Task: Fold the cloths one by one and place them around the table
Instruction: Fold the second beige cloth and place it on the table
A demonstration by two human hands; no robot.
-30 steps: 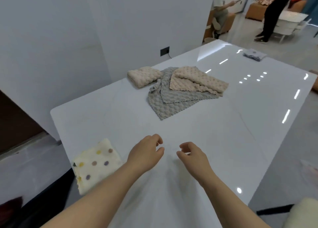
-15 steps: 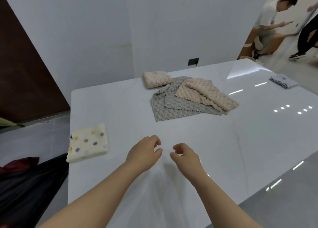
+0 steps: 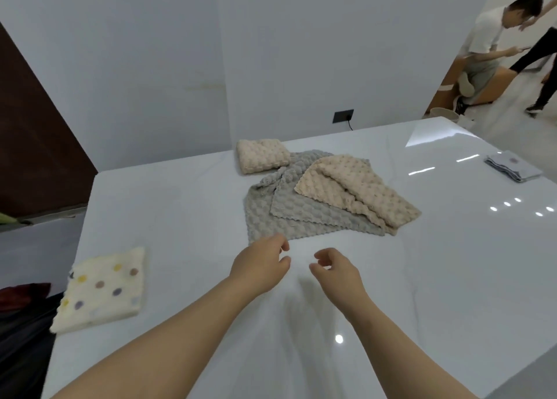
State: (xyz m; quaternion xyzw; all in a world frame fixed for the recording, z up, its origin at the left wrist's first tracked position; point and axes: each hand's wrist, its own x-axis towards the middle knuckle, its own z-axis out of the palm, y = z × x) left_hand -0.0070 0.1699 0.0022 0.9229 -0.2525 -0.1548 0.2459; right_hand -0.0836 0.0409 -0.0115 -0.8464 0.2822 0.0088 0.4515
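Note:
A pile of loose cloths lies at the middle of the white table (image 3: 187, 205): a grey bubbled cloth (image 3: 271, 221) underneath and a beige bubbled cloth (image 3: 355, 190) across its right side. A folded beige cloth (image 3: 261, 155) rests just behind the pile. A folded cream cloth with coloured dots (image 3: 102, 290) sits at the near left edge. A folded grey cloth (image 3: 512, 167) lies far right. My left hand (image 3: 259, 266) hovers by the grey cloth's near corner, fingers curled and empty. My right hand (image 3: 336, 273) is beside it, also empty.
A grey wall with a black socket (image 3: 343, 116) stands behind the table. Two people (image 3: 485, 46) are at the far right by a brown seat. A dark door (image 3: 33, 139) is on the left. Dark fabric (image 3: 21, 338) lies off the table's left edge.
The view has swung left and closer to the pile. Both hands have moved forward toward the grey cloth's near corner, still holding nothing.

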